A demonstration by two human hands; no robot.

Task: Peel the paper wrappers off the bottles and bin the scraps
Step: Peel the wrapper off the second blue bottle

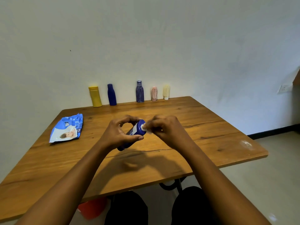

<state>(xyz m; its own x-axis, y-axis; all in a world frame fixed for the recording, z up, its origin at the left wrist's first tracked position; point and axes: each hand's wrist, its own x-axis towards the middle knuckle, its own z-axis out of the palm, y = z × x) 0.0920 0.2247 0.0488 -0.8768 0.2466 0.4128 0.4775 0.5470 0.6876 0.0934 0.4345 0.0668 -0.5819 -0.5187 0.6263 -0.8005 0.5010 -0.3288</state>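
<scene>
A dark blue bottle (136, 131) is tilted above the middle of the wooden table (203, 130), its base turned up and away from me. My left hand (119, 132) grips it around the body, thumb underneath. My right hand (164, 128) pinches a small white scrap of paper (145, 127) at the bottle's upturned base. A white label patch shows on the bottle's side. Against the far wall stand a yellow bottle (95, 96), a plain blue bottle (111, 94), a blue striped bottle (140, 91), a pink striped one (154, 93) and a cream one (166, 92).
A blue wipes packet (67, 128) lies flat on the table's left side. Under the near table edge an orange-red container (92, 208) shows beside my dark-clad knees. Pale scuffs mark the table's right corner (246, 143). A wall socket (283, 88) sits at the right.
</scene>
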